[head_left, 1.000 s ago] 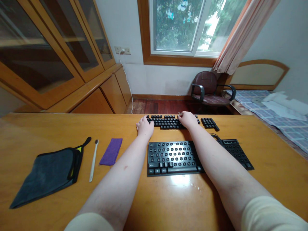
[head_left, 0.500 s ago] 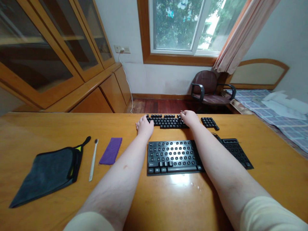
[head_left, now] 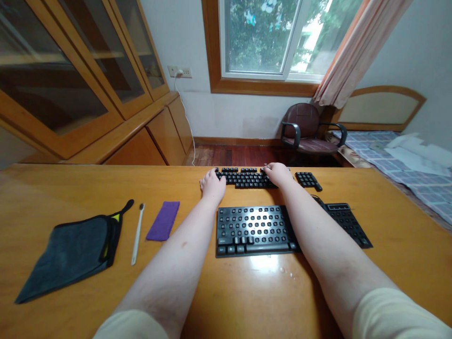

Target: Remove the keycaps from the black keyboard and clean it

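Observation:
Toward the far edge of the desk, black keycaps [head_left: 252, 179] lie in rows, loose from their keyboard. My left hand [head_left: 213, 184] rests at the left end of these rows, fingers apart and thumb by the end keycaps. Over the right part of the rows, my right hand [head_left: 280, 174] is closed in a pinch; whatever its fingertips hold is too small to make out. Nearer to me lies the black keyboard [head_left: 271, 248], most of its key posts bare and a few keys left along its bottom rows. My right forearm covers part of it.
On the left lie a dark grey cloth [head_left: 76, 249], a white toothbrush [head_left: 137, 238] and a folded purple cloth [head_left: 163, 221]. A separate block of keycaps [head_left: 308, 181] sits right of my right hand. Small water drops [head_left: 287, 273] dot the desk [head_left: 254, 301] below the keyboard.

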A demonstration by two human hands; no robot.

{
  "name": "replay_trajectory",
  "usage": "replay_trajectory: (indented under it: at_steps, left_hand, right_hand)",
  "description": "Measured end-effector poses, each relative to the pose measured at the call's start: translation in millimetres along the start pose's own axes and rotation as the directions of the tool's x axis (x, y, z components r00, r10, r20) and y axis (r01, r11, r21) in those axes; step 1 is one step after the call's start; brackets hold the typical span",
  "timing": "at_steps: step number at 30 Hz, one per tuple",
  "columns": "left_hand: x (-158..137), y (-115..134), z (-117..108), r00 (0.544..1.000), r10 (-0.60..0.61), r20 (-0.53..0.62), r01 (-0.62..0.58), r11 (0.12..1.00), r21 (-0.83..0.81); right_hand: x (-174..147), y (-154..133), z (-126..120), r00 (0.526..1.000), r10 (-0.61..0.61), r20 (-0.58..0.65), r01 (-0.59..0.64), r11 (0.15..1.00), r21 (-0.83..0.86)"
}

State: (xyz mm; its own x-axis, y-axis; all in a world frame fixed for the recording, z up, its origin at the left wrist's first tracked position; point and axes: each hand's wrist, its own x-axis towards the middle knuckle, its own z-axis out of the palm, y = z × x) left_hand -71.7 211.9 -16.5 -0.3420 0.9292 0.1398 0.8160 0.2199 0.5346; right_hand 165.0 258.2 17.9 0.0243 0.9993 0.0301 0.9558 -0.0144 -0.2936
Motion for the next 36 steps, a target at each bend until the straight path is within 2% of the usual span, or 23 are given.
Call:
replay_trajectory:
  at_steps: [10, 36]
  left_hand:
    - [-1.4, 1.9, -2.2, 1.000, 0.000, -0.004, 0.000, 1.000, 0.007]
    - [-0.9, 1.4, -2.1, 1.000, 0.002, 0.003, -0.002, 1.000, 0.009]
  right_hand:
    - [2.2, 2.8, -0.2, 1.000, 0.031, -0.005, -0.031, 0.999, -0.008]
    - [0.5, 1.9, -0.8, 1.000, 0.009, 0.010, -0.010, 1.000, 0.018]
